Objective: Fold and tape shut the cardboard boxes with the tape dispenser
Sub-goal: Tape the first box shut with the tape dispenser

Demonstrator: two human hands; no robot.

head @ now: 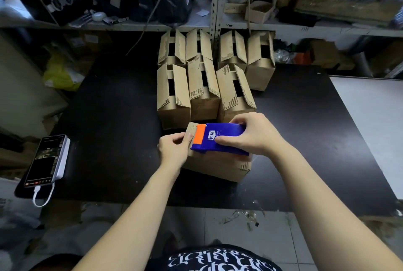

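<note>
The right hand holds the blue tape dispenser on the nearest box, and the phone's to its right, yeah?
No: the head view shows the phone left of the box. The right hand does hold the tape dispenser on it.

Light: dim, cool. Brightest: left hand [172, 148], right hand [250, 137], blue tape dispenser [224, 135], pale board [366, 129] at right. Cardboard box [218, 168]: mid-toned. Black table [109, 118]: detail lost. Shadows: soft, and deep beneath shelf [130, 26]. Focus: centre sharp, shelf goods and corners smeared. Edges: wide-angle bowing.
</note>
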